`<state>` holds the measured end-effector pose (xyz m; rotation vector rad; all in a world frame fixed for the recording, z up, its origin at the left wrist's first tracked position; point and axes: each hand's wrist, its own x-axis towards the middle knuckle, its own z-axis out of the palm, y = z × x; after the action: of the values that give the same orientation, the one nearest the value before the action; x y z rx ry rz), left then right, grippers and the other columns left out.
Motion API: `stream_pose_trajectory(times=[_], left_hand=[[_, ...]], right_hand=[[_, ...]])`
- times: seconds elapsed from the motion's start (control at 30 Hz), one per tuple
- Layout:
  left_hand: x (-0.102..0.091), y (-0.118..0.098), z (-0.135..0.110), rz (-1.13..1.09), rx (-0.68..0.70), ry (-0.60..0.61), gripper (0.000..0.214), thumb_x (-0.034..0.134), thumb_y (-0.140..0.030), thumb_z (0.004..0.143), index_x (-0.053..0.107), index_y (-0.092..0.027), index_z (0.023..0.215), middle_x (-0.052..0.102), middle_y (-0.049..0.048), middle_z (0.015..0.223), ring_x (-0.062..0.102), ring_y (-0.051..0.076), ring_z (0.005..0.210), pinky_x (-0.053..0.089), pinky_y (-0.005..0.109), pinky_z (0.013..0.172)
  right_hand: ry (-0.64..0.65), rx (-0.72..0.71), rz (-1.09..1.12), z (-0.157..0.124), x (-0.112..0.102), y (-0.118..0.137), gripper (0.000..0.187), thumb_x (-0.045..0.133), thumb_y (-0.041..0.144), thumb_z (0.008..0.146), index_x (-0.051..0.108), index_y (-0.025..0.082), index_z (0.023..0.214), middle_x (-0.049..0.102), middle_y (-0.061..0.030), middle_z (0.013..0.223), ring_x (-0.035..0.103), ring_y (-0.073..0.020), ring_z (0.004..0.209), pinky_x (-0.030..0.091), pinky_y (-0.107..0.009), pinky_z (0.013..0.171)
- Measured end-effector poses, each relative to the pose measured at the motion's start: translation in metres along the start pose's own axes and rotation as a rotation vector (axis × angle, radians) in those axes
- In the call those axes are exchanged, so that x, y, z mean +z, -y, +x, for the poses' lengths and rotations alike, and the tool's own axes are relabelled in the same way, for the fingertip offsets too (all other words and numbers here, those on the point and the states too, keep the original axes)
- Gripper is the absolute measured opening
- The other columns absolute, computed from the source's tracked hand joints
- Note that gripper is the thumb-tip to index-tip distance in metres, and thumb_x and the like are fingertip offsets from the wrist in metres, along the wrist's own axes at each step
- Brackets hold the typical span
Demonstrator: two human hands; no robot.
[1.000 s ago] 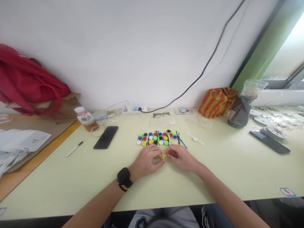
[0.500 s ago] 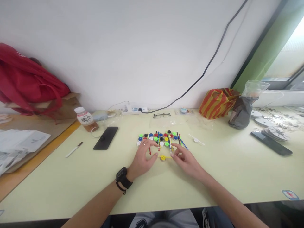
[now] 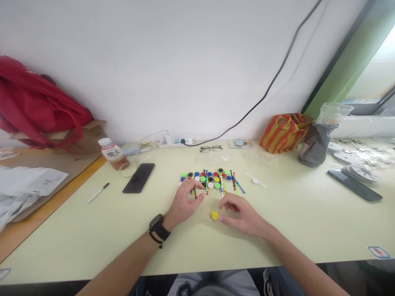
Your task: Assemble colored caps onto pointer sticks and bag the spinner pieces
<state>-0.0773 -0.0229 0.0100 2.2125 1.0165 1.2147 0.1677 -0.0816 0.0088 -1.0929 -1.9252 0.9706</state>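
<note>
A small yellow round piece (image 3: 214,215) sits on the table in front of me, between my hands. My right hand (image 3: 245,214) is just to its right, thumb tip beside or touching it, with the fingers curled and apart from the thumb. My left hand (image 3: 185,202), wearing a ring, hovers to the left with thumb and fingers apart and nothing visible between them. Beyond my fingertips lie rows of coloured round pieces (image 3: 217,179) and thin arrow-shaped sticks (image 3: 237,183). My left hand hides some of them. A white round piece with a stick across it (image 3: 255,181) lies apart on the right.
Left of my hands are a dark phone (image 3: 138,178), a marker-like stick (image 3: 98,192) and a drink bottle (image 3: 112,154). Glasses (image 3: 211,148) and a power strip (image 3: 175,142) lie along the wall. A striped bag (image 3: 285,133) and another phone (image 3: 354,185) are on the right.
The yellow round piece is slightly nearer me, and the yellow stick that lay across it no longer shows there. My right thumb has moved down beside it; my left hand has shifted slightly.
</note>
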Motion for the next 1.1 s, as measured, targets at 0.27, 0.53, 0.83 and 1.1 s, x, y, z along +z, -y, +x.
stream_pose_trajectory(times=[0.27, 0.53, 0.83, 1.1], left_hand=[[0.001, -0.002, -0.001, -0.002, -0.007, 0.088, 0.004, 0.064, -0.019, 0.094, 0.066, -0.022, 0.092, 0.069, 0.0031, 0.091, 0.061, 0.021, 0.088, 0.048, 0.035, 0.082], [0.003, -0.010, -0.005, 0.003, 0.026, 0.268, 0.013, 0.072, -0.028, 0.092, 0.070, -0.025, 0.104, 0.071, 0.0045, 0.104, 0.062, 0.024, 0.104, 0.049, 0.040, 0.095], [0.006, -0.019, -0.002, -0.371, -0.232, 0.323, 0.031, 0.058, -0.043, 0.104, 0.069, -0.025, 0.127, 0.070, 0.0107, 0.125, 0.065, 0.027, 0.115, 0.051, 0.044, 0.103], [0.010, -0.009, 0.001, -0.735, -0.444, 0.413, 0.029, 0.077, -0.043, 0.092, 0.073, -0.019, 0.108, 0.071, 0.0068, 0.103, 0.066, 0.019, 0.094, 0.053, 0.033, 0.089]], right_hand=[[0.010, -0.160, -0.233, 0.002, 0.010, -0.009, 0.006, 0.066, 0.021, 0.095, 0.071, 0.024, 0.099, 0.064, -0.0048, 0.098, 0.063, -0.0198, 0.092, 0.051, -0.032, 0.082], [-0.120, -0.186, -0.323, 0.006, 0.011, -0.019, 0.011, 0.056, 0.017, 0.100, 0.064, 0.023, 0.097, 0.067, -0.0070, 0.098, 0.063, -0.0230, 0.094, 0.050, -0.037, 0.084], [-0.108, -0.156, -0.106, 0.006, 0.006, -0.006, 0.017, 0.045, 0.027, 0.106, 0.061, 0.023, 0.102, 0.064, -0.0077, 0.098, 0.060, -0.0215, 0.092, 0.050, -0.036, 0.081], [-0.247, -0.153, -0.087, 0.008, 0.005, -0.011, 0.022, 0.055, 0.032, 0.102, 0.065, 0.026, 0.120, 0.059, -0.0120, 0.123, 0.060, -0.0226, 0.100, 0.052, -0.036, 0.082]])
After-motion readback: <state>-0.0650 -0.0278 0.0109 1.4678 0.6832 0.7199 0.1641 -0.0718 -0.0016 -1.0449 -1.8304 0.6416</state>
